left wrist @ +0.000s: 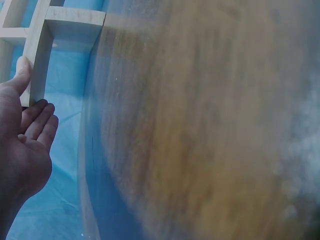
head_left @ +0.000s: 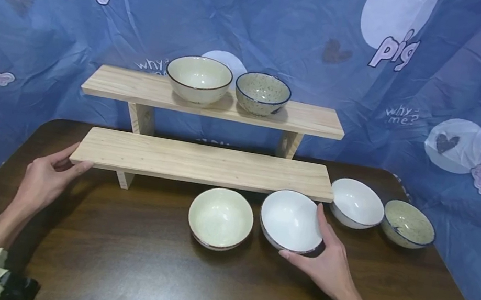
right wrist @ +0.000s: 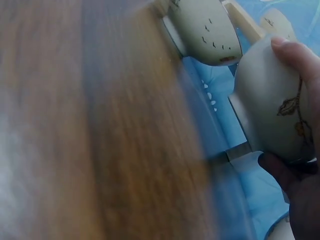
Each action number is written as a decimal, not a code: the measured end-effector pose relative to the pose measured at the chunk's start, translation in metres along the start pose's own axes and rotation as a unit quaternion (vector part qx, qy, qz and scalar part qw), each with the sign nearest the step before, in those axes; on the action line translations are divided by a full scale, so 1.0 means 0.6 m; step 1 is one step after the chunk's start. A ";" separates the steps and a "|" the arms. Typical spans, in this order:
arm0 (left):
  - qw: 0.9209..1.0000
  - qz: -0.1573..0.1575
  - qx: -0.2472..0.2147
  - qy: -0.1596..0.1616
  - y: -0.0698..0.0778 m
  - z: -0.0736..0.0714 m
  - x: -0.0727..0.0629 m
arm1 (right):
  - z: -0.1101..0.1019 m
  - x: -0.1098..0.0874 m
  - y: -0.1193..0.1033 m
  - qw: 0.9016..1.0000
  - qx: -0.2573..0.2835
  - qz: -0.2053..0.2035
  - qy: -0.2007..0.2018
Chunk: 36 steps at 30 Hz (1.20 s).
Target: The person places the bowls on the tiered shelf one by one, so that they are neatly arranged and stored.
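Note:
My right hand (head_left: 330,260) grips a white bowl (head_left: 289,221) by its right side, thumb at the near rim. In the right wrist view, the bowl's foot is off the table, and a brown leaf pattern (right wrist: 288,107) marks its outside. Beside it on the table sits a cream bowl (head_left: 220,218). At the left end of the two-tier wooden shelf (head_left: 204,164), my left hand (head_left: 44,178) holds the lower board's corner between thumb and fingers. A larger cream bowl (head_left: 199,78) and a speckled blue-rimmed bowl (head_left: 262,93) stand on the upper board.
To the right of the shelf, another white bowl (head_left: 357,204) and a greenish blue-rimmed bowl (head_left: 409,224) stand side by side on the dark wooden table (head_left: 131,259). Behind the table hangs a blue printed cloth (head_left: 263,16).

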State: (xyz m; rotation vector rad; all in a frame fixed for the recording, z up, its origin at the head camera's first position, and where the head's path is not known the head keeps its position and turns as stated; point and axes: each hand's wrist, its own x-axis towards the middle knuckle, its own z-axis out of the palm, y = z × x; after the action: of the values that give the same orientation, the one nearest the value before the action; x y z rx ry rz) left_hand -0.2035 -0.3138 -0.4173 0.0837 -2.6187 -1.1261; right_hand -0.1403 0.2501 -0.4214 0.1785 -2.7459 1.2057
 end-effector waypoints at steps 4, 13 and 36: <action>1.000 0.000 0.000 0.002 0.000 0.000 0.000 | -0.003 0.005 -0.005 1.000 -0.003 -0.008 -0.004; 1.000 -0.004 -0.005 0.000 0.000 0.000 0.001 | -0.019 0.021 -0.019 1.000 -0.002 -0.019 0.002; 1.000 -0.003 0.005 0.002 -0.001 0.001 0.000 | -0.081 0.096 -0.062 0.996 0.052 -0.049 0.060</action>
State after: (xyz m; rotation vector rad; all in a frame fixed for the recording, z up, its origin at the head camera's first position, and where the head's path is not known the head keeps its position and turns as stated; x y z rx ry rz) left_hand -0.2039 -0.3139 -0.4183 0.0946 -2.6223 -1.1138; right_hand -0.1869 0.2580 -0.3517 0.2397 -2.5435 1.2893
